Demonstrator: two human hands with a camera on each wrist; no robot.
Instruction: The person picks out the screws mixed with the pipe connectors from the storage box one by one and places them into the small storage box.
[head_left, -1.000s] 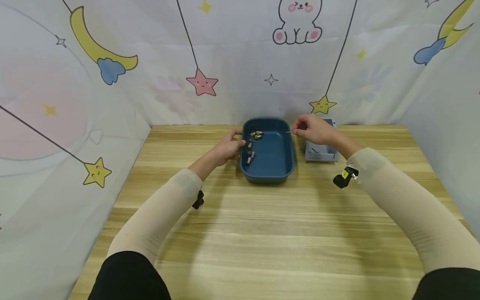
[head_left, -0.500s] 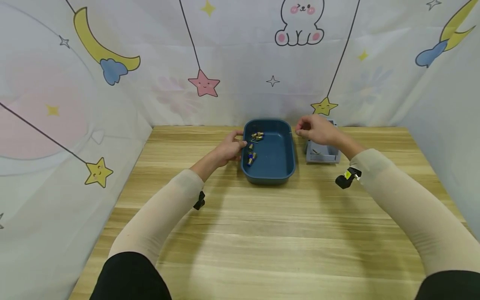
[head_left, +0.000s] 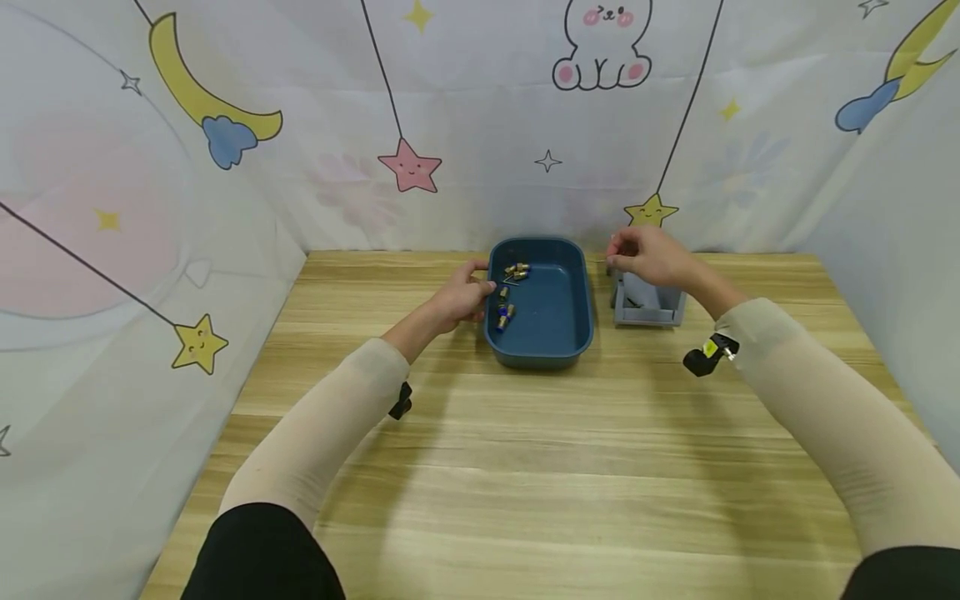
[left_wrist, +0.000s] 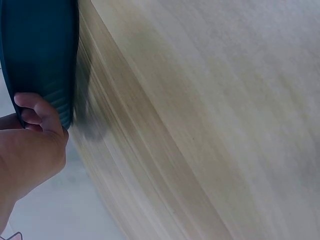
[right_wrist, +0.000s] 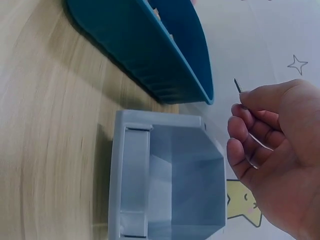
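Note:
My left hand (head_left: 461, 297) grips the left wall of a dark blue plastic basin (head_left: 551, 329), its thumb over the rim; in the left wrist view its fingers (left_wrist: 42, 112) curl on the wall. Several brass fittings with blue ends (head_left: 504, 315) lie along the basin's left side, with thin screws (head_left: 512, 282) among them. My right hand (head_left: 651, 257) hovers above the back of a small grey bin (head_left: 648, 317). In the right wrist view, a screw (right_wrist: 238, 85) is pinched between thumb and forefinger, its threaded tip poking out.
The grey bin stands just right of the basin, with a small dark piece (head_left: 633, 303) inside. Both sit at the back of the wooden table (head_left: 525, 467), near a printed cloth backdrop (head_left: 487, 125). Cloth also hangs at the left and right sides.
My right hand has moved right, away from the basin's right rim and over the grey bin, still pinching the screw. The left hand keeps its grip on the basin.

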